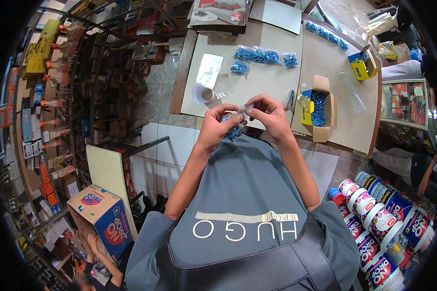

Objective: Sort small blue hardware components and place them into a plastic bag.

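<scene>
Clear plastic bag (233, 128) w/ small blue pcs (233, 134); brn/yel. cardbd box (320, 134); dk-grey fabric shirt (247, 179) w/ off-wht striped band (233, 217).

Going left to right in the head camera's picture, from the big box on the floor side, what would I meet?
Large cardboard box → left hand → right hand → open carton of small blue pieces → yellow and blue box → glass case.
</scene>
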Demonstrator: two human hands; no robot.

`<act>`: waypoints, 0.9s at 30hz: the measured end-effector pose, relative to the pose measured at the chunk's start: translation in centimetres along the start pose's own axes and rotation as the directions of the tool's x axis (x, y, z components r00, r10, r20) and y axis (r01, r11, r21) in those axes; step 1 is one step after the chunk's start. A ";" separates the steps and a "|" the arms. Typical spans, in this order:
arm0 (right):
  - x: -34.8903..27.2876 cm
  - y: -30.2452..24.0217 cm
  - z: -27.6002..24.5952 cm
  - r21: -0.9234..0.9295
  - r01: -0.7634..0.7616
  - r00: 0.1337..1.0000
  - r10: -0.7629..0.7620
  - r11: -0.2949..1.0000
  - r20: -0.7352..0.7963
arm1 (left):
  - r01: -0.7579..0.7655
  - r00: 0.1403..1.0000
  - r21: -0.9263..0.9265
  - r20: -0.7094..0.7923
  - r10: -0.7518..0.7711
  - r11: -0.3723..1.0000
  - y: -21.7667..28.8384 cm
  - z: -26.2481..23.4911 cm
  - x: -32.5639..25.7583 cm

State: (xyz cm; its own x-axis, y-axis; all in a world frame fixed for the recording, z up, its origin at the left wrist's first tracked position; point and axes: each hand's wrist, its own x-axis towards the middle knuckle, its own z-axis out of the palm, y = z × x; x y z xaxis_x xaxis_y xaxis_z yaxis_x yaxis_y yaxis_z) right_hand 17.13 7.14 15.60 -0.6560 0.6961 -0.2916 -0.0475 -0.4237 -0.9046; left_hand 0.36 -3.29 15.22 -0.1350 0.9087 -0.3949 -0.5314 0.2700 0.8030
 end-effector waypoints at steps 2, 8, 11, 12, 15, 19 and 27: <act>0.0 0.8 0.2 0.001 0.030 0.999 -0.030 1.000 -0.027 | 0.000 1.000 0.000 -0.002 0.000 1.000 0.0 0.2 0.0; -0.1 0.9 -1.0 -0.188 0.162 0.986 -0.153 0.969 0.063 | -0.005 1.000 -0.008 0.003 0.006 1.000 -0.3 -0.1 0.0; -0.3 -0.4 -0.8 -0.325 0.199 0.977 -0.160 0.925 0.143 | 0.025 0.999 -0.095 -0.019 -0.027 0.995 -0.1 0.0 -0.2; -0.4 -0.9 -0.6 -0.340 0.197 0.977 -0.153 0.920 0.152 | 0.029 1.000 -0.114 -0.005 -0.029 0.993 0.0 -0.1 -0.3; -0.6 -1.1 -0.2 -0.168 0.196 0.971 -0.167 0.966 0.172 | 0.034 0.999 -0.137 0.015 -0.032 0.990 0.0 -0.4 -0.3; -0.9 -2.3 0.3 0.013 0.046 0.995 -0.047 0.999 0.089 | 0.006 1.000 -0.172 -0.011 -0.008 0.985 0.2 0.0 -0.3; -0.8 -1.4 0.1 -0.185 -0.036 0.996 0.049 0.982 0.068 | -0.047 0.999 -0.056 -0.006 0.046 0.997 -0.2 0.0 -0.2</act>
State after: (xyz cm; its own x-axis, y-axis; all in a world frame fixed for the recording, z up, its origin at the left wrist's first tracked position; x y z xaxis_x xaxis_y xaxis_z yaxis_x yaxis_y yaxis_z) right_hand 17.60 7.14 17.14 -0.7076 0.6331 -0.3138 0.1159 -0.3341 -0.9354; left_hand 0.48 -3.54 15.15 -0.1647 0.9183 -0.3599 -0.5703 0.2091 0.7944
